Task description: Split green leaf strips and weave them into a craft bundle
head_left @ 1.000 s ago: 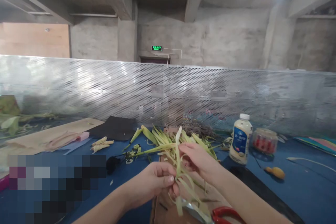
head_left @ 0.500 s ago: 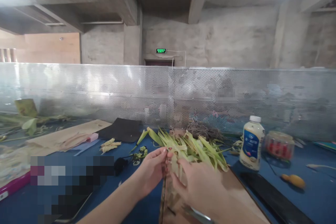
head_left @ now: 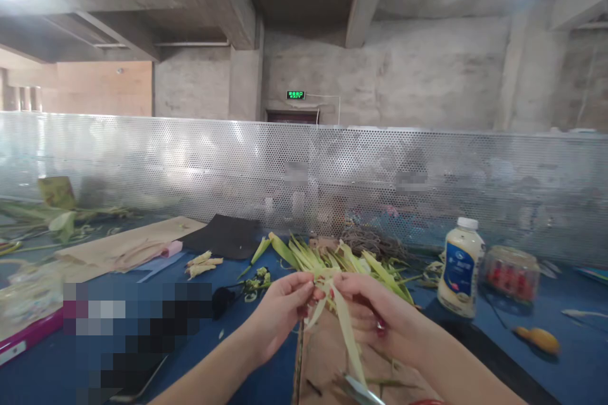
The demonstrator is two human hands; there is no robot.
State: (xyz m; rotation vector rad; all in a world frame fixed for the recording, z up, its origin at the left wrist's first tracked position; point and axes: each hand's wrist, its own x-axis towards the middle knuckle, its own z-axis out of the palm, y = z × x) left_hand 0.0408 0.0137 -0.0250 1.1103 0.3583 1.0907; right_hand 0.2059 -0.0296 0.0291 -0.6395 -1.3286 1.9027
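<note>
Hands (head_left: 323, 304) pinching pale strip (head_left: 348, 329)

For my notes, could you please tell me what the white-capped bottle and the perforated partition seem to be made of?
The bottle looks like smooth plastic, perhaps glass, from its soft gloss. The partition is probably bare metal, given its silvery sheen and holes.

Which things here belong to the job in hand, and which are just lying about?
Seemingly part of the job:
leaf strip, held by left hand and right hand
leaves, just beyond
scissors, close by
board, underneath

Probably just lying about:
bottle
jar
black sheet
yellow thing
</note>
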